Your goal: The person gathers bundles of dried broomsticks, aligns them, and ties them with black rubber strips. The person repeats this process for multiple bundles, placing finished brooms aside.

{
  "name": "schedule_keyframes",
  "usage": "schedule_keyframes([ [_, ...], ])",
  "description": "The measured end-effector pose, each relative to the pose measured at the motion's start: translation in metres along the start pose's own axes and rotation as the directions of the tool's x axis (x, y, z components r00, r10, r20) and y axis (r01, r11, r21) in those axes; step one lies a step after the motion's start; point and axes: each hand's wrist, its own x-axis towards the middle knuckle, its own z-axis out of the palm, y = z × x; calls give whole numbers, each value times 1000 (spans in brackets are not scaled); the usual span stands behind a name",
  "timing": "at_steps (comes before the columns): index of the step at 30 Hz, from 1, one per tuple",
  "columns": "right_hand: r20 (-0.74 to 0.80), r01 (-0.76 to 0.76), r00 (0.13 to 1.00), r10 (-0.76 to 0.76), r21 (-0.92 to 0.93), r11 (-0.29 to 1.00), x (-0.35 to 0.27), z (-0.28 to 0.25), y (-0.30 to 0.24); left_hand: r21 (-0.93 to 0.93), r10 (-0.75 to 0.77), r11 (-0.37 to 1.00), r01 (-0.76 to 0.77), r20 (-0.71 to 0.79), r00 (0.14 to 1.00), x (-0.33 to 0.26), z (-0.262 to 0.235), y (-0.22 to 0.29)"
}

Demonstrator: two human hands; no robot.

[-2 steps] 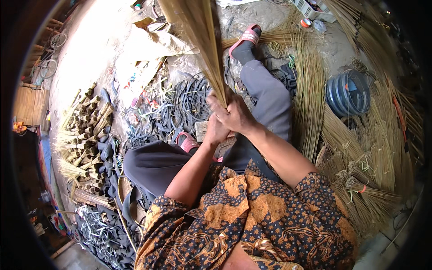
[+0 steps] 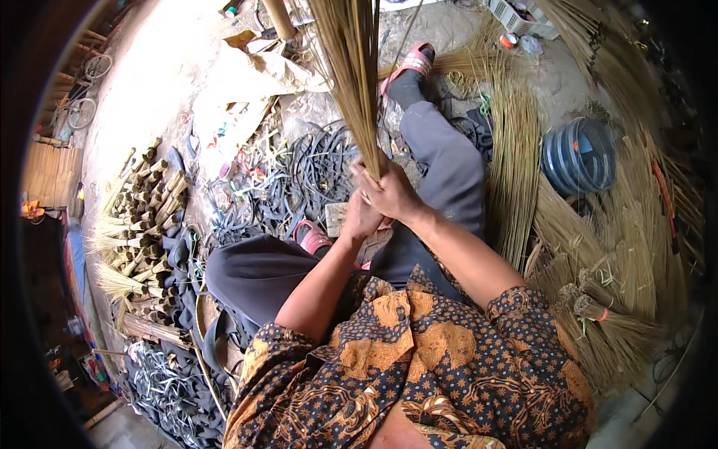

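A long bundle of thin brown broom sticks [image 2: 350, 71] stands upright in front of me, its spread end running off the top of the view. My right hand [image 2: 393, 193] is closed round the narrow lower end of the bundle. Just below and to its left, my left hand [image 2: 363, 217] is closed too, pressed against the right hand at the bundle's foot. The bundle's very bottom is hidden by my fingers. Beneath my hands lies a small wooden block [image 2: 336, 218], partly covered.
Finished short bundles [image 2: 153, 232] are piled at the left. Dark rubber strips [image 2: 307, 161] lie tangled ahead. Loose long sticks [image 2: 514, 165] and a blue ribbed tub [image 2: 578, 156] are at the right. A pale basket [image 2: 527, 19] stands at the far right. My pink sandal [image 2: 411, 63] is stretched forward.
The top of the stick bundle has swung to the right and its sticks have fanned apart, uncovering a pole behind. Both hands keep their hold, nearly in place.
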Motion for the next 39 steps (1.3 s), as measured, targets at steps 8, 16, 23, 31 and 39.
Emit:
schedule_keyframes([
  [8,120,-115,985,127,-103,988,-11,-22,43,-121,-26,993,11,-123,992,33,-32,25],
  [16,73,-311,927,369,-402,861,-30,1,13,-560,-87,827,-55,-225,971,45,-75,100],
  [23,531,-521,753,389,119,845,-24,-5,-17,-844,-95,529,88,44,995,30,-72,91],
  [31,823,-828,492,283,340,446,-44,-22,9,-699,-148,708,102,-6,989,30,-72,113],
  [39,199,-460,866,459,-42,887,-50,-85,48,-434,-15,886,-162,-375,927,46,-90,98],
])
